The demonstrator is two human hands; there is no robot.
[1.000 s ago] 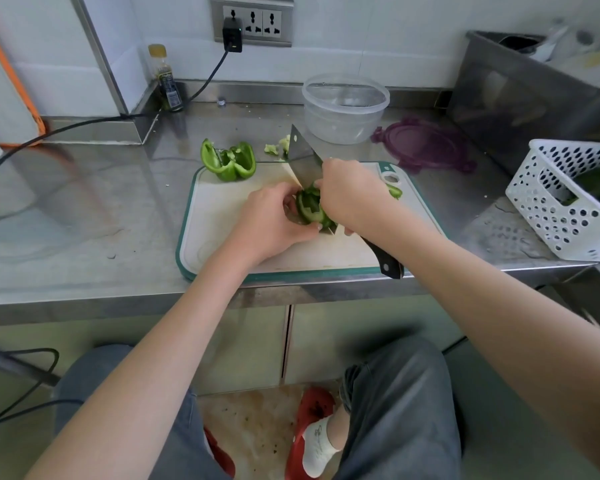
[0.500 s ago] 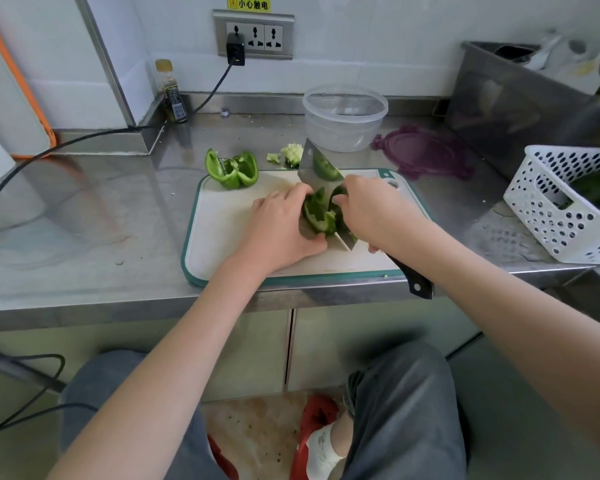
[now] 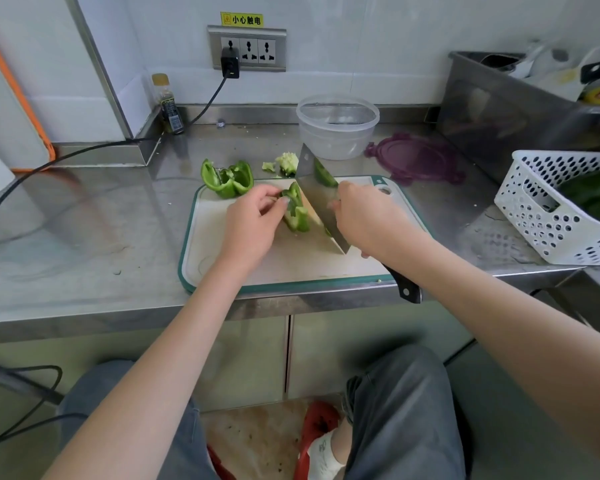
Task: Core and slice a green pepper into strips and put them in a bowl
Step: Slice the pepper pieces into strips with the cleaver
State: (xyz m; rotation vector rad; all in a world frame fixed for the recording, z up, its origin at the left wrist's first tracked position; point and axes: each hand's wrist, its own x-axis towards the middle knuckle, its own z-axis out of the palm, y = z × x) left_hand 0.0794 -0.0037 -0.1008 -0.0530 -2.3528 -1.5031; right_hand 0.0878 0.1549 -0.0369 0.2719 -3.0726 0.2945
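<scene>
counter [image 3: 84,216]: brushed steel | bowl [image 3: 337,133]: clear plastic | basket [image 3: 548,216]: white perforated plastic

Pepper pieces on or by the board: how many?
3 visible: one at the cutting board's far-left corner, one under the left hand's fingertips, one behind the knife blade. More may be hidden.

The right hand [image 3: 368,220] hides the knife handle's [image 3: 404,287] front; the basket [image 3: 548,216] runs off-frame.

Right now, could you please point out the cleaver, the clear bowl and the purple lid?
cleaver [image 3: 317,199], head view, flat of blade.
clear bowl [image 3: 336,140], head view, front wall.
purple lid [image 3: 416,157], head view, centre.
</scene>
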